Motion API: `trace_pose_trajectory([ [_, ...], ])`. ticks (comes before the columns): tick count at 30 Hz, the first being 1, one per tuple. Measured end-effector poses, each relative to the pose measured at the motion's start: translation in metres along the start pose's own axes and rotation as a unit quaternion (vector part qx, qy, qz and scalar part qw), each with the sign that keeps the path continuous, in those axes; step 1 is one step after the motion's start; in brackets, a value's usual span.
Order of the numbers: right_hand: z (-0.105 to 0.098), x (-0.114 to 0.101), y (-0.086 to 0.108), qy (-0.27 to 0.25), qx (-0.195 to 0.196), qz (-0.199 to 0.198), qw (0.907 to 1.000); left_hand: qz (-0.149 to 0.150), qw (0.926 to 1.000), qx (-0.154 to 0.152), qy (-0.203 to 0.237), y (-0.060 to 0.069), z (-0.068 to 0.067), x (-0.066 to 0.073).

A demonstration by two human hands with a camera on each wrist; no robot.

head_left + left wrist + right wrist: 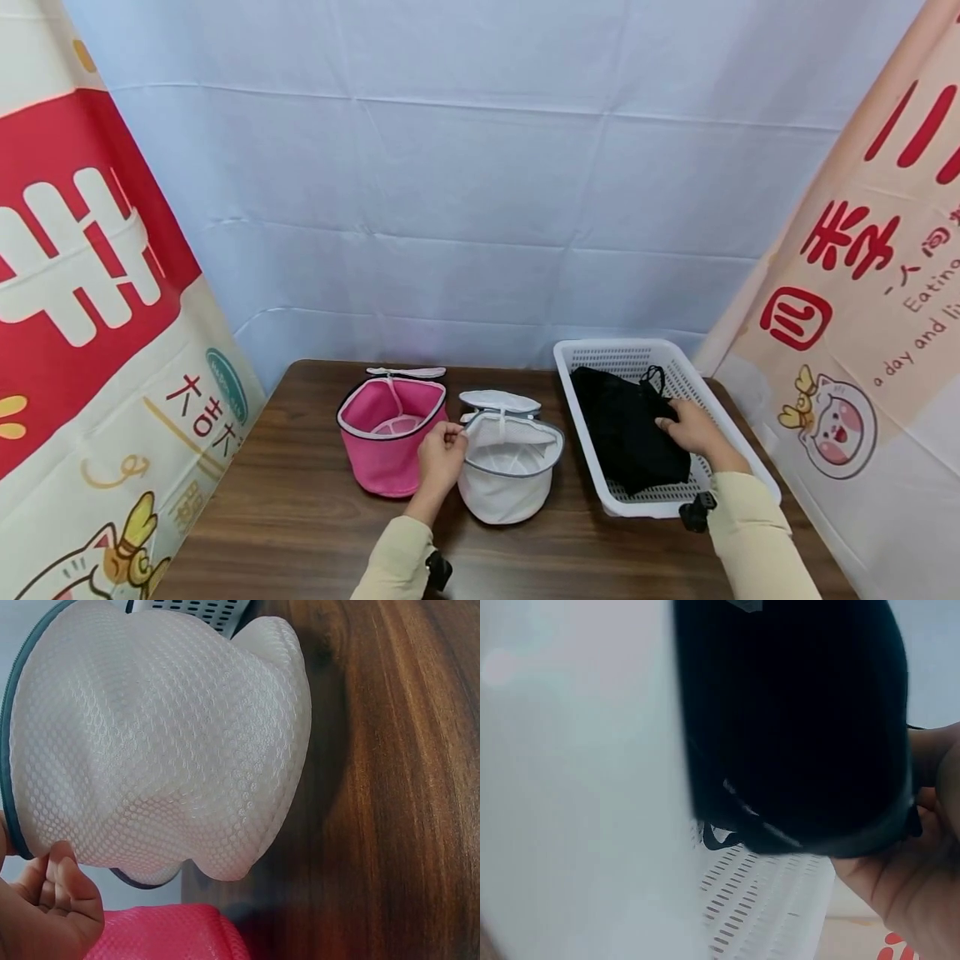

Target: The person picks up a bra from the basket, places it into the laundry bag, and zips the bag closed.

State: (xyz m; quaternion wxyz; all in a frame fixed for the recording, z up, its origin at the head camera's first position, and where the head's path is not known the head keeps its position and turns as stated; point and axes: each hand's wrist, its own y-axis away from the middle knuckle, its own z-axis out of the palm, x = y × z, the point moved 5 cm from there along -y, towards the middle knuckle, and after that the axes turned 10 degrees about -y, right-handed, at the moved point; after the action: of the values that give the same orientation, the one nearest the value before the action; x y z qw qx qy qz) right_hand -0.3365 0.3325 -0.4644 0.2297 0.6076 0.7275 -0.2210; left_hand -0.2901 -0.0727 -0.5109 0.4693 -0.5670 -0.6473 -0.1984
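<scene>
A white mesh laundry bag (504, 492) with a dark zipper rim stands upright on the table, its round lid folded back. My left hand (442, 454) pinches its rim on the left side; in the left wrist view thumb and finger meet at the zipper edge of the mesh. Left of it stands a pink mesh laundry bag (381, 462), also with its lid flipped back. In the white plastic basket (615, 506) lies a black cloth item (626, 429) with a thin drawstring loop. My right hand (693, 429) grips the black cloth at its right side.
The brown wooden table (285, 500) reaches back to a pale blue cloth backdrop (450, 208). Printed curtains (847, 333) hang at both sides. The basket stands near the table's right edge, close to the right curtain.
</scene>
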Motion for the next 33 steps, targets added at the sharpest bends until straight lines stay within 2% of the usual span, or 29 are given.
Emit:
trace_pose_trajectory([
  [8,-0.001,0.000,0.010,-0.016,0.027,0.000,0.9995,0.004,1.0000,-0.001,0.009,0.001,0.000,-0.001],
  [15,-0.002,-0.002,0.018,-0.071,0.025,0.049,0.9959,0.002,1.0000,0.000,0.009,0.001,0.001,0.000],
  [21,-0.007,-0.009,0.023,-0.101,0.035,0.058,0.9926,0.012,0.9997,0.004,0.019,0.000,0.002,0.000],
  [27,-0.007,-0.015,0.027,-0.136,0.029,0.089,0.9863,0.000,0.9997,0.010,0.020,0.002,0.001,-0.002],
  [33,-0.012,-0.019,0.030,-0.152,0.083,0.096,0.9803,-0.004,0.9999,0.002,0.016,0.001,0.001,0.000],
])
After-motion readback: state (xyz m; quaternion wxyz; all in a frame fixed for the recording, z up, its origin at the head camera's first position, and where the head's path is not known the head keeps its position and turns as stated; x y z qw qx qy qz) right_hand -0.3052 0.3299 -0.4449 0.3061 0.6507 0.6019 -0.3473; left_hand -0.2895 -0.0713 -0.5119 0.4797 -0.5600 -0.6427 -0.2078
